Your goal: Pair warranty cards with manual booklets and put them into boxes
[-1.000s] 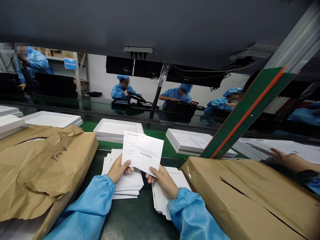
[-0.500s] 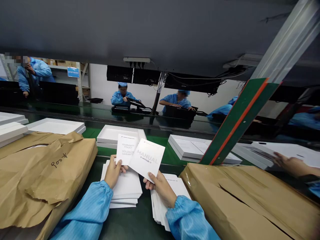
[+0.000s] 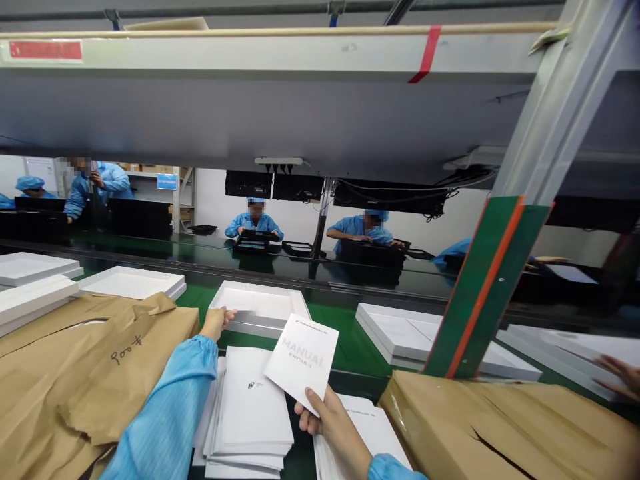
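- White manual [image 3: 303, 358] with grey lettering
- White open box [image 3: 260, 308] on green belt [image 3: 357, 343]
- Brown paper wrapping [image 3: 75, 373], left
- Light blue sleeve [image 3: 165, 413]
- Green post [image 3: 480, 293] with orange stripe, right

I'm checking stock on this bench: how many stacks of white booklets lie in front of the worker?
2: one stack below the left sleeve, one stack under the right hand, partly hidden by it. More may be hidden inside the brown paper parcels.
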The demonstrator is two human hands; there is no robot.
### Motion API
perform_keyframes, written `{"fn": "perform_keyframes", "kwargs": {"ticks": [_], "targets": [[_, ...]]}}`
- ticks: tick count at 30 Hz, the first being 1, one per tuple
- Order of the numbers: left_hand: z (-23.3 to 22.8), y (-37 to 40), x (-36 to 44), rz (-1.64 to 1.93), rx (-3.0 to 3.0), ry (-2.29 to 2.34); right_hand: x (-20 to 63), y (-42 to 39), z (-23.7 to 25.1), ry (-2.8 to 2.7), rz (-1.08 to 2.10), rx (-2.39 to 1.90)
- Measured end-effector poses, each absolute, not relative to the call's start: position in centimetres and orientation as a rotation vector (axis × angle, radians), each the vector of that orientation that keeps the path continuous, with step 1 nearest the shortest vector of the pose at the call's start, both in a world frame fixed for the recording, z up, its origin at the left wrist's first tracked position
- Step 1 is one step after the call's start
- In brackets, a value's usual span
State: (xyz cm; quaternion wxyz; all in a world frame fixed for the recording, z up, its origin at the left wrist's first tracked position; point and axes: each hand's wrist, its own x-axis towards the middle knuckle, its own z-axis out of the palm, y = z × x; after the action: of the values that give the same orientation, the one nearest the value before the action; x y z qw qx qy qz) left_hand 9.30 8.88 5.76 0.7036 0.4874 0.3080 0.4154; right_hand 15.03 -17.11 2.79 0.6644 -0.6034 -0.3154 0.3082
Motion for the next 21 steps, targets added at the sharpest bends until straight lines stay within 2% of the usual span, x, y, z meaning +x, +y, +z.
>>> {"fn": "perform_keyframes", "kwargs": {"ticks": [8,15,21], "targets": [[5.1,5.3,7.0,1.091,0.983,0.603,14.7,-17.3,3.1,-0.762,0.621,-1.464],[2.9,0.3,5.7,0.950,1.546,0.416,16.2,-16.8,7.7,-0.718,0.599,-1.376],[2.4,-0.1,5.6,0.940,1.704,0.442,21.0,-11.3,10.2,-0.550,0.706,-1.502]]}}
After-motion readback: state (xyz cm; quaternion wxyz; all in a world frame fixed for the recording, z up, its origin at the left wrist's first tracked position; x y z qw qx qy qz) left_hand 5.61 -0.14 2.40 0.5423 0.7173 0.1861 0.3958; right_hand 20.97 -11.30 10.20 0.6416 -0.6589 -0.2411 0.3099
